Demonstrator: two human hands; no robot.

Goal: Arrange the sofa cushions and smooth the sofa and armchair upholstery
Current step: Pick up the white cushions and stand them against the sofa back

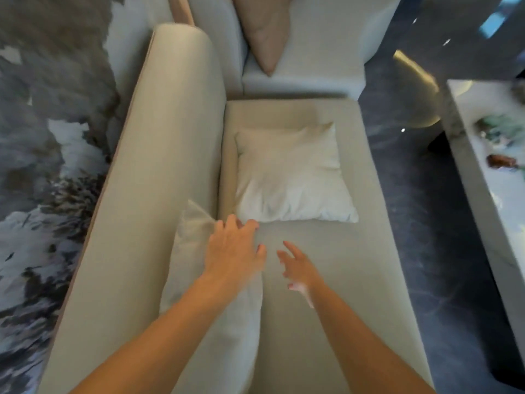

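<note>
The cream sofa point(326, 265) holds 2 white cushions. 1 square cushion point(289, 177) lies flat and creased on the sofa seat. The other cushion point(224, 317) stands on edge against the sofa back. Beyond the sofa, a tan cushion point(264, 32) leans in the pale armchair point(306, 72).

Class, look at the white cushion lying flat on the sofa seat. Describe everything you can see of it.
The white cushion is square, soft and plump, in plain creased fabric with four pointed corners. It lies flat on the sofa seat, close beside the backrest. The left hand, fingers spread, reaches its near left corner; whether it touches is unclear. The right hand is apart from it.
</note>
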